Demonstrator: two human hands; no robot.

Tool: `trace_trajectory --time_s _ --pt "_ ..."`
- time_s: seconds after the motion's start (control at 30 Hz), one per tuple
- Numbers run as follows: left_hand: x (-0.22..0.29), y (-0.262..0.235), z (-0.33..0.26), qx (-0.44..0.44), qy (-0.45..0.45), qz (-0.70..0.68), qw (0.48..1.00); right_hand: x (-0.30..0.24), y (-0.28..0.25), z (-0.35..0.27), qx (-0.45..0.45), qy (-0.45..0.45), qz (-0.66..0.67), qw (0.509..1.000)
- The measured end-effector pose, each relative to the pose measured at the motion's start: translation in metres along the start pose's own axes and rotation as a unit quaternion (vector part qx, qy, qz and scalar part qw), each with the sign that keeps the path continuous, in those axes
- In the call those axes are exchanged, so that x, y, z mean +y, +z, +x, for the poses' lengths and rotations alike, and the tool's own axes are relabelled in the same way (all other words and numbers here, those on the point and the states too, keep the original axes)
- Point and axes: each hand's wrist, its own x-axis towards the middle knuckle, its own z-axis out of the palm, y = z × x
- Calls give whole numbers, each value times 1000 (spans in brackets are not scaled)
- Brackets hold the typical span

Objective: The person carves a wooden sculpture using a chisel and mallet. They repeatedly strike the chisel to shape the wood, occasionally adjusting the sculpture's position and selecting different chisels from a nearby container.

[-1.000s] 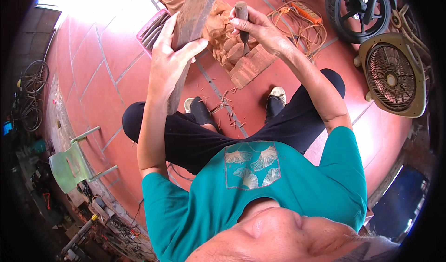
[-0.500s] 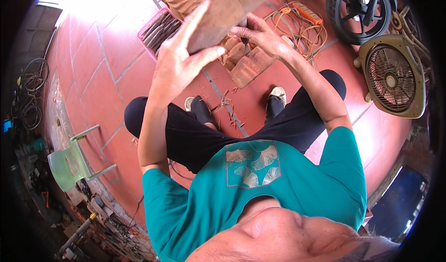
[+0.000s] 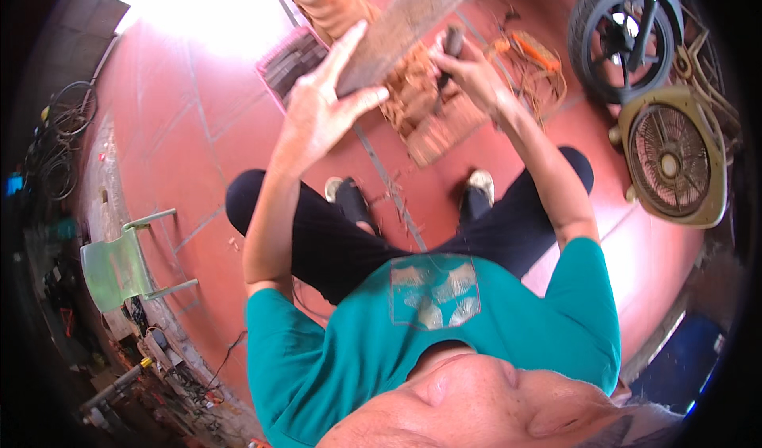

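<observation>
My left hand (image 3: 321, 111) grips a long flat wooden board (image 3: 405, 23) from below, thumb under it and fingers spread up along its side; the board slants up to the right. Just right of the board, my right hand (image 3: 468, 67) is closed around a dark tool handle (image 3: 452, 43), held against the wood. Below both hands lie brown carved wood pieces (image 3: 429, 123) on the red floor, between my feet and a slatted crate.
A slatted crate (image 3: 290, 63) and another carved wooden lump (image 3: 329, 0) lie on the red tiled floor. Orange cord (image 3: 532, 71) is heaped to the right, next to a motorbike wheel (image 3: 615, 39) and a floor fan (image 3: 675, 162). A green plastic chair (image 3: 119, 265) stands at the left.
The board has swung from nearly upright to slanting up and to the right. My left hand shifted with it, fingers now spread. My right hand stays closed on the tool beside the board.
</observation>
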Motion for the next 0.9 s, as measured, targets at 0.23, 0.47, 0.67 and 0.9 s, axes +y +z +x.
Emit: trace_trajectory --time_s 0.23,0.47,0.67,0.9 --pt "11 7 9 -11 41 -39 998 16 5 -1 -49 15 -188 981" --pt "24 -2 2 -127 -52 57 989 -1 27 -15 24 79 -290 954" --pt "17 -1 1 -49 41 -34 997 15 20 -11 -65 -13 -176 982" --pt "17 4 0 -101 -5 77 992 17 14 -13 2 23 -229 973"
